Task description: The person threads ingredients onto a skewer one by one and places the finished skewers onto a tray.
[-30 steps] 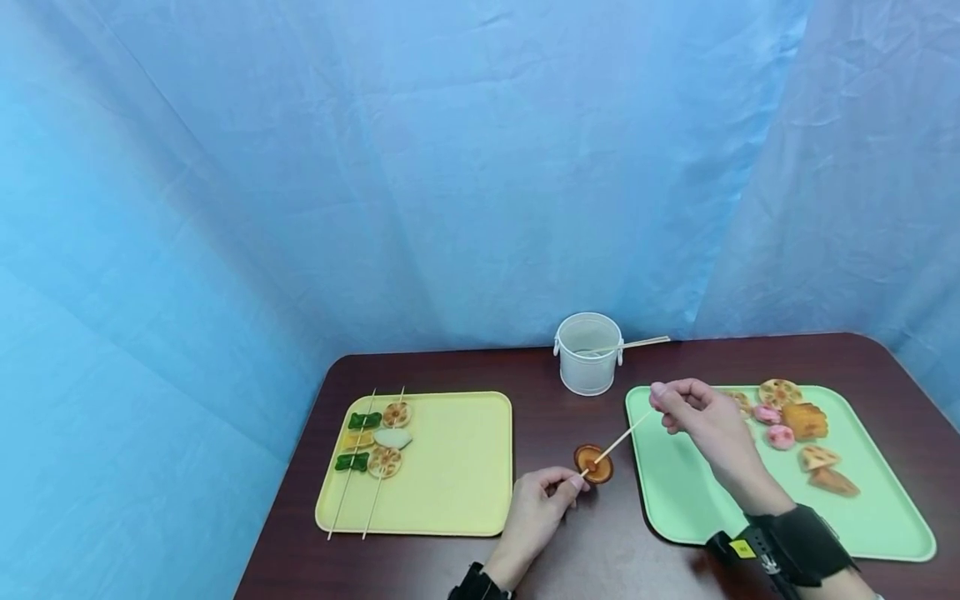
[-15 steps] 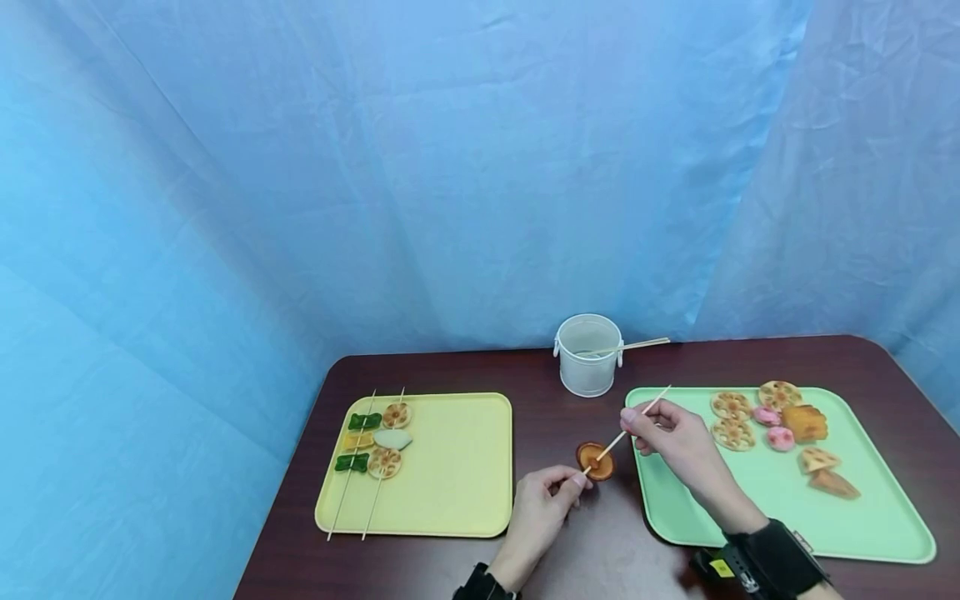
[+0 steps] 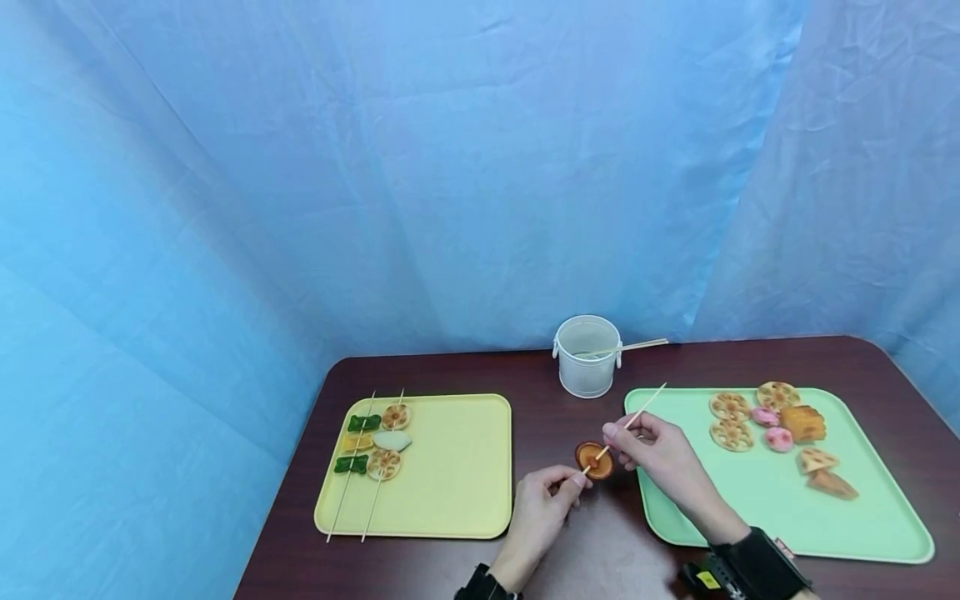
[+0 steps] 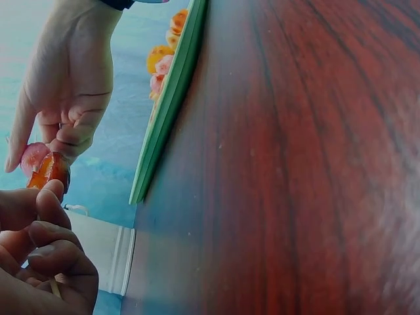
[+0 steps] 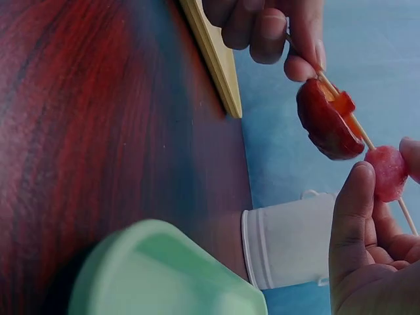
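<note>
My left hand (image 3: pixel 542 504) pinches a thin wooden skewer (image 3: pixel 652 398) near its lower end. Just above those fingers a brown mushroom cap (image 5: pixel 328 121) is threaded on the stick, its orange underside showing. My right hand (image 3: pixel 660 458) pinches a small pink ball (image 5: pixel 387 172) between thumb and finger. The skewer runs through this ball, and its upper end sticks out beyond it. The ball sits close above the mushroom; the fingers mostly hide it in the head view.
A yellow tray (image 3: pixel 450 500) on the left bears two loaded skewers. The green tray (image 3: pixel 750 517) on the right holds lotus root slices (image 3: pixel 731 435), pink balls (image 3: pixel 778 439) and other food pieces. Behind stands a white bucket (image 3: pixel 587 379) with sticks in it.
My right hand has moved down the skewer toward the mushroom, sliding the pink ball from the upper end. My left hand has barely moved.
</note>
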Motion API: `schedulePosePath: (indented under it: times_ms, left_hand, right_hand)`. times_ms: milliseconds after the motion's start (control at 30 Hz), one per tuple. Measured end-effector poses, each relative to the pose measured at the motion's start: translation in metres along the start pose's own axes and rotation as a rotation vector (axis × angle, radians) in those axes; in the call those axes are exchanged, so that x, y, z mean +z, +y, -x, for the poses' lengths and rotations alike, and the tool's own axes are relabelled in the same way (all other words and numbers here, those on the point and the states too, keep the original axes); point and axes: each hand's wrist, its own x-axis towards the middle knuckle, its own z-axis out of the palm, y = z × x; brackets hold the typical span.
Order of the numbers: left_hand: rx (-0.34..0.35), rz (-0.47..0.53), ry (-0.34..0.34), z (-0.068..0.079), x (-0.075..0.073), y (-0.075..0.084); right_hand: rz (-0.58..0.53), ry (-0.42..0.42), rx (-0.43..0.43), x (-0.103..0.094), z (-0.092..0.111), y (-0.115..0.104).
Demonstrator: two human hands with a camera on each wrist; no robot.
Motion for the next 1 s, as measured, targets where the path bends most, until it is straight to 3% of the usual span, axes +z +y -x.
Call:
schedulePosePath:
  times_ms: [233, 367, 700, 1000]
  left_hand:
    - [-0.006, 0.016, -0.001, 0.0, 0.0, 0.002]
    - [-0.029, 0.016, -0.004, 0.0, -0.002, 0.002]
    - [-0.032, 0.006, 0.013, 0.0, -0.006, 0.001]
    - [-0.047, -0.009, 0.008, 0.001, -0.009, -0.002]
  right_hand:
    - [0.019, -0.015, -0.028, 0.0, 0.002, -0.001]
    - [0.109, 0.013, -0.043, -0.012, 0.0, 0.001]
    - [0.367, 0.105, -0.113, -0.083, -0.004, 0.007]
    - [0.649, 0.029, -0.128, -0.134, -0.007, 0.018]
